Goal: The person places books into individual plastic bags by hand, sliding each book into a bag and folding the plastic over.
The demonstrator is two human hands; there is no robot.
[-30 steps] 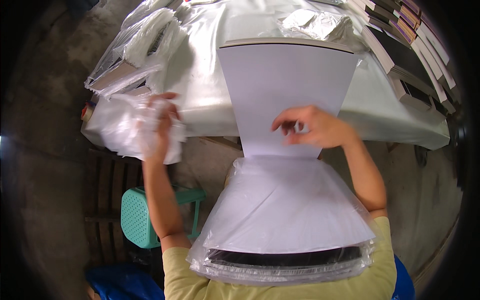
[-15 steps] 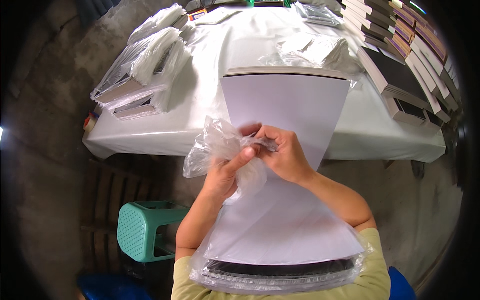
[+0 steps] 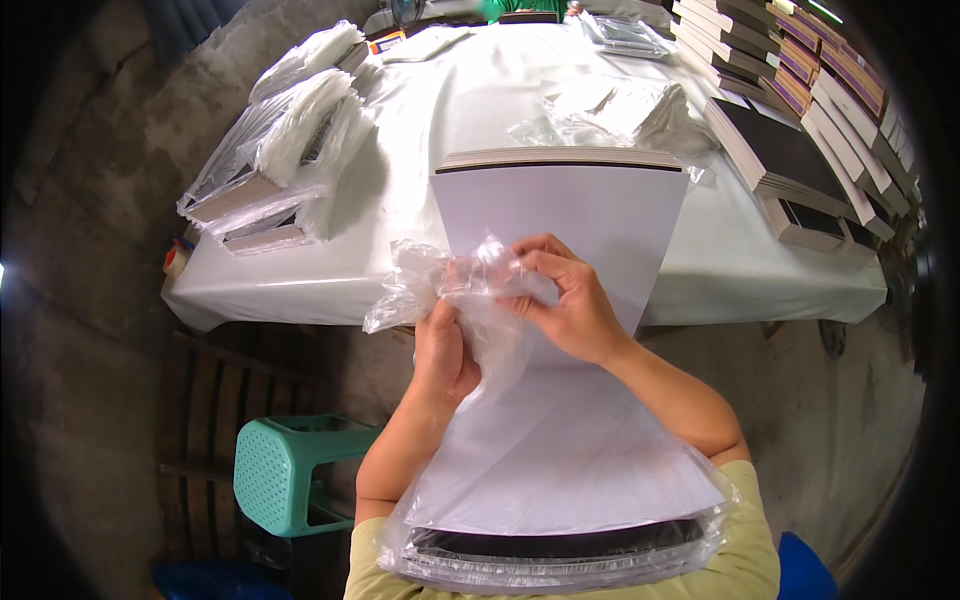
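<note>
A tall stack of white boards [image 3: 560,205] leans between my body and the table edge. Its lower part, with a black band at the bottom, sits inside a clear plastic bag [image 3: 560,560] against my shirt. In front of the boards, my left hand [image 3: 443,350] is closed on a bunched piece of clear plastic film [image 3: 495,350]. My right hand [image 3: 570,295] pinches the same film from the other side, its thumb and fingers around a crumpled edge. Some fingers of the left hand show only through the film. Whether this film joins the bag below, I cannot tell.
Plastic-wrapped packs [image 3: 270,150] are piled on the white-covered table [image 3: 400,190] at left. Crumpled clear bags [image 3: 625,110] lie behind the boards. Black and white board stacks [image 3: 780,150] stand at right. A green stool [image 3: 275,475] is at lower left. Another person [image 3: 525,8] is at the far end.
The film between my hands has been spread wider and shifted. My right fingers have opened out a little along it, and the left thumb has lowered. The board stack stays leaning.
</note>
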